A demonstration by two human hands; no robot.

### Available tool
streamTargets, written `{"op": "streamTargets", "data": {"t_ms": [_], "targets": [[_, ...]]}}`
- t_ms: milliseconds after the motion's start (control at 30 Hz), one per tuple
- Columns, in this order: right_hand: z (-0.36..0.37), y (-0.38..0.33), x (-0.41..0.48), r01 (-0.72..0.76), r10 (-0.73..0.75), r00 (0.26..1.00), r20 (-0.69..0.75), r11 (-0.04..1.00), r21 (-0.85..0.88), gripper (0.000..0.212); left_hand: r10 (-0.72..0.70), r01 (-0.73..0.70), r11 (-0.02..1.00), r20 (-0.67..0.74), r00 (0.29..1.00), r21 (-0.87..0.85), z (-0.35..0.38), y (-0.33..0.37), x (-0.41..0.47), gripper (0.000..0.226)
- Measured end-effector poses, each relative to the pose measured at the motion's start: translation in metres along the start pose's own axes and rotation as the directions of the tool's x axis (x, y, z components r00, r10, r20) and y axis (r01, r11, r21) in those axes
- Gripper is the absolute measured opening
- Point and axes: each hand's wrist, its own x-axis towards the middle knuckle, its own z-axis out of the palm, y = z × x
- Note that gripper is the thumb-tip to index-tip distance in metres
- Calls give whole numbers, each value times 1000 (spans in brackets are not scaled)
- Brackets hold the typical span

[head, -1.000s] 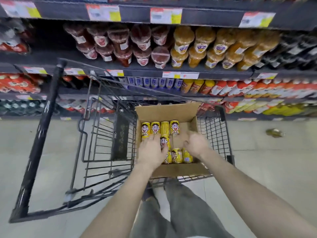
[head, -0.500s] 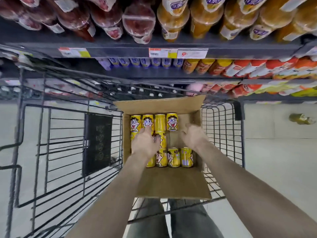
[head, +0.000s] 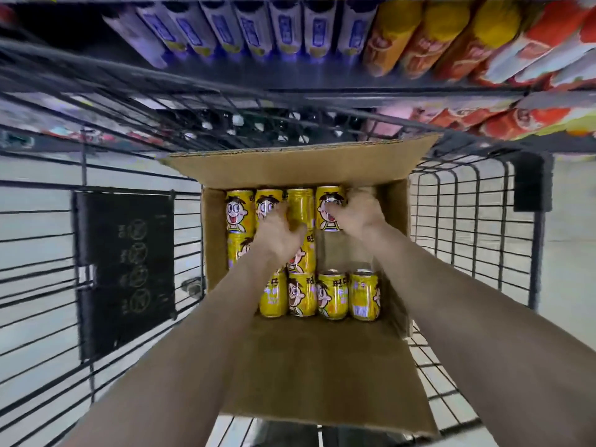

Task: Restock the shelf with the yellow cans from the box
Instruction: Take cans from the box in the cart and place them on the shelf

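Your two hands are down in the open cardboard box [head: 322,366], which sits in the wire cart [head: 467,240]. The yellow cans [head: 332,295] stand in rows inside it. Your left hand [head: 280,233] curls its fingers over a can in the far row. Your right hand [head: 358,211] wraps around the far-right can [head: 327,221]. The shelf [head: 290,79] is past the cart's far edge

Pale tiled floor [head: 38,169]; stocked store shelving [head: 290,82] behind a wire cart [head: 467,240]
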Motion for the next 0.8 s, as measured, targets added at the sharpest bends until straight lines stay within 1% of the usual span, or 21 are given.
{"op": "streamTargets", "data": {"t_ms": [33, 133, 200, 300, 433, 500, 567, 633, 733, 800], "targets": [[3, 0, 5, -16, 16, 1000, -4, 999, 42, 57, -12, 12, 1000, -10, 1000, -20, 4, 0, 5, 61], [11, -1, 16, -40, 42, 999, -15, 991, 129, 64, -34, 30, 998, -74, 997, -57, 6, 7, 17, 36], [12, -1, 20, -42, 49, 998, -41, 986, 160, 72, -52, 48, 997, -54, 997, -67, 7, 14, 25, 33], [12, 3, 21, -47, 61, 996, -68, 981, 188, 75, -67, 67, 995, 8, 998, -77, 15, 20, 34, 48], [12, 14, 22, -46, 68, 992, -104, 978, 206, 77, -118, 116, 988, -11, 993, -104, 25, 24, 43, 73], [10, 19, 22, -63, 88, 990, -107, 973, 222, 69, -134, 132, 987, -24, 991, -90, 30, 26, 46, 79], [6, 25, 21, -83, 108, 990, -91, 967, 241, 54, -147, 145, 988, -40, 988, -61, 33, 31, 46, 86], [3, 31, 19, -94, 120, 989, -85, 960, 264, 48, -161, 158, 986, -70, 984, -49, 34, 37, 46, 89], [0, 38, 17, -100, 133, 988, -84, 943, 316, 57, -197, 190, 980, -123, 973, -65, 35, 41, 42, 90], [-6, 39, 7, -84, 122, 989, -84, 927, 365, 69, -165, 152, 984, -161, 973, -90, 35, 40, 35, 86]]}}
